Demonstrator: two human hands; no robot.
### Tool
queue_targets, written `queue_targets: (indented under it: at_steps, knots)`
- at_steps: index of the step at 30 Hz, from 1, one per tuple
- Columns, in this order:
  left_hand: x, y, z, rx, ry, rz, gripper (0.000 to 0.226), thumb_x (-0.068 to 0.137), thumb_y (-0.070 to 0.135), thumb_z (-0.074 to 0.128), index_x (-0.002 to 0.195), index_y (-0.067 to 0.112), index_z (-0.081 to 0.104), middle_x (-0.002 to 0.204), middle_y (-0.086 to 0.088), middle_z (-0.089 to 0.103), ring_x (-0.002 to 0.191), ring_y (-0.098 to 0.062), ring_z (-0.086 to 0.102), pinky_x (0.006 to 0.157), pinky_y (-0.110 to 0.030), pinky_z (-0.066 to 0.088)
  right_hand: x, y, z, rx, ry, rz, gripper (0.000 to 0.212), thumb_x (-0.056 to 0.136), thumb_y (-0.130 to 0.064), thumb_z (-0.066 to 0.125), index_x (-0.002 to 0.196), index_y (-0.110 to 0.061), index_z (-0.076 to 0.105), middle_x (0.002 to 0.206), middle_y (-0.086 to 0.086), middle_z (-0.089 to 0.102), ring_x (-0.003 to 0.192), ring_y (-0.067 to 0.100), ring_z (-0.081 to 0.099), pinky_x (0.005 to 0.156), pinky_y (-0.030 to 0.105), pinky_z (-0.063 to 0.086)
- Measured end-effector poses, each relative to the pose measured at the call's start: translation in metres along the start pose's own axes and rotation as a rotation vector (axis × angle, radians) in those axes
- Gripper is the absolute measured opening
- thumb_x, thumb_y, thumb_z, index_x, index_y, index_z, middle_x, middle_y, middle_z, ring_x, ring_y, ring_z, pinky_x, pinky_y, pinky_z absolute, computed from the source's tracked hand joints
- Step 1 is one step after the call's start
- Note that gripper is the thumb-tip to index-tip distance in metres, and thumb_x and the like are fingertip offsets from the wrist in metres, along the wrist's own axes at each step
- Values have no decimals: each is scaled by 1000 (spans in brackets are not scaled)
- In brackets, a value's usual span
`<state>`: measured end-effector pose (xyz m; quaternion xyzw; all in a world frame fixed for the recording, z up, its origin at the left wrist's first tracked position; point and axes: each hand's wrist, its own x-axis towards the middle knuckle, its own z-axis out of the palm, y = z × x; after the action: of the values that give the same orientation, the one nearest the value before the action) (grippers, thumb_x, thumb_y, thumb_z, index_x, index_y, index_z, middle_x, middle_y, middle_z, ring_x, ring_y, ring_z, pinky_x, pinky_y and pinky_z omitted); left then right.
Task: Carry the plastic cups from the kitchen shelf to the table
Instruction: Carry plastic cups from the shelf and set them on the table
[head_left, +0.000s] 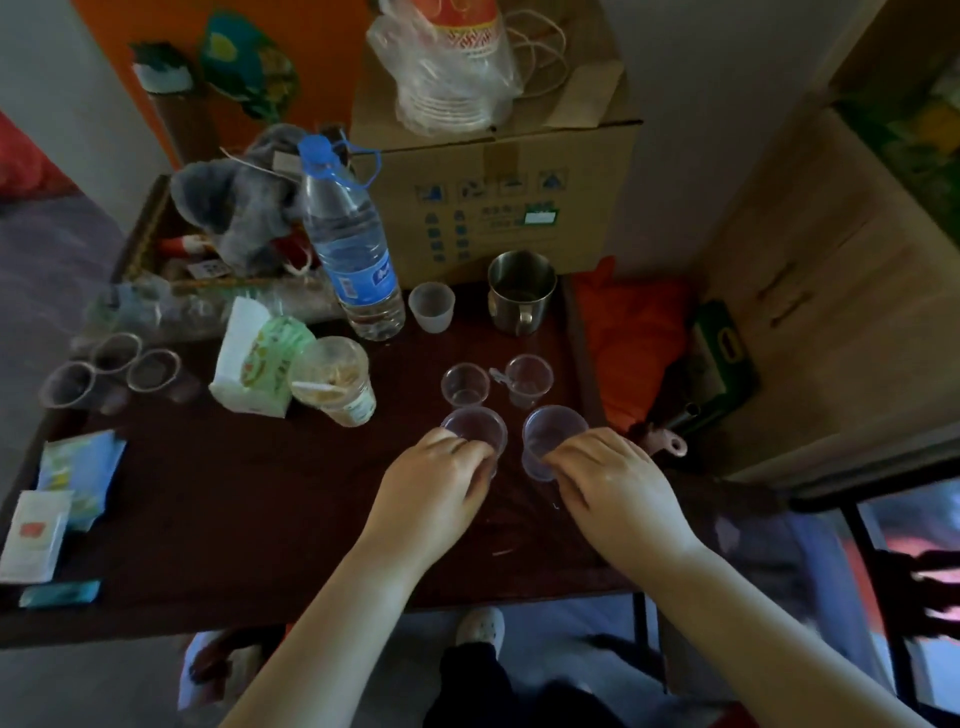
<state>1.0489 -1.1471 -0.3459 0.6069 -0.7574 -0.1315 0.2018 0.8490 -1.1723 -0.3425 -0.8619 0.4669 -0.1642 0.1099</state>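
Two clear plastic cups stand upright on the dark brown table (218, 509): one cup (464, 383) on the left and another cup (529, 378) on the right. Just in front of them, my left hand (441, 486) grips a third clear cup (475, 428) by its near rim. My right hand (608, 486) pinches a fourth clear cup (550, 434), which leans slightly toward me. Both held cups are low over the tabletop; whether they touch it I cannot tell. Three more clear cups (111, 369) sit at the table's far left.
A water bottle (348, 244), a frosted cup (431, 305) and a steel mug (521, 291) stand behind the cups. A tissue pack (254, 358), a cup of cotton swabs (335, 379), a plush toy (234, 208) and a cardboard box (493, 192) crowd the back. Packets (36, 535) lie at the left edge.
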Motion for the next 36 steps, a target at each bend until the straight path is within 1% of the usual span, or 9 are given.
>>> queue_targets:
  at_steps: [6, 10, 15, 20, 24, 26, 30, 33, 36]
  knots:
    - [13, -26, 31, -20, -63, -27, 13, 81, 17, 62, 92, 15, 69, 79, 3, 67, 86, -12, 59, 62, -22, 48, 14, 28, 32, 0, -14, 65, 22, 74, -3, 68, 93, -13, 69, 88, 0, 68, 88, 21, 59, 81, 32, 46]
    - [13, -37, 50, -22, -85, -26, 10, 81, 14, 63, 89, 15, 69, 77, 4, 66, 84, -12, 58, 61, -19, 45, 21, 40, 58, -22, -38, 39, 24, 71, 2, 70, 92, -9, 69, 86, 4, 68, 86, 24, 61, 79, 34, 49]
    - [16, -49, 67, -18, -106, -27, 12, 80, 11, 64, 90, 13, 69, 80, 2, 67, 85, -14, 60, 63, -22, 47, 26, 52, 79, -26, -76, 78, 32, 67, 6, 69, 96, -8, 68, 88, 5, 67, 90, 26, 60, 78, 34, 50]
    - [20, -52, 79, 24, -93, 8, 24, 73, 4, 68, 96, 12, 69, 83, 1, 69, 84, -17, 61, 70, -28, 50, 31, 58, 91, -28, -46, 83, 26, 69, 4, 70, 92, -7, 69, 85, 6, 67, 88, 26, 61, 76, 32, 49]
    - [26, -55, 86, 38, -89, 20, 26, 75, 2, 66, 100, 11, 67, 85, -2, 69, 85, -20, 60, 71, -32, 52, 32, 58, 100, -34, -71, 88, 26, 72, 2, 68, 96, -7, 68, 90, 6, 67, 92, 25, 60, 77, 34, 51]
    - [26, -57, 88, 37, -93, 11, 26, 75, 1, 66, 99, 11, 67, 85, -2, 69, 85, -20, 61, 71, -31, 51, 32, 57, 102, -34, -80, 86, 25, 73, 1, 67, 96, -7, 67, 91, 6, 67, 94, 25, 59, 80, 35, 50]
    - [27, -57, 93, 46, -116, 1, 26, 74, 0, 67, 98, 11, 67, 86, -2, 70, 87, -20, 61, 71, -31, 51, 31, 56, 107, -38, -82, 68, 25, 75, -1, 65, 99, -7, 66, 93, 7, 68, 96, 26, 59, 90, 40, 47]
    - [30, -56, 95, 42, -113, -1, 27, 75, 0, 65, 100, 11, 66, 90, -2, 69, 90, -21, 61, 73, -32, 52, 28, 54, 109, -47, -73, 97, 24, 79, -4, 62, 102, -8, 66, 96, 7, 68, 99, 25, 58, 99, 39, 39]
    - [31, -56, 94, 38, -106, 2, 30, 75, 2, 66, 103, 12, 64, 94, -1, 69, 93, -20, 59, 73, -32, 51, 27, 52, 108, -37, -52, 107, 23, 80, -4, 61, 102, -9, 65, 98, 6, 67, 101, 24, 57, 102, 37, 35]
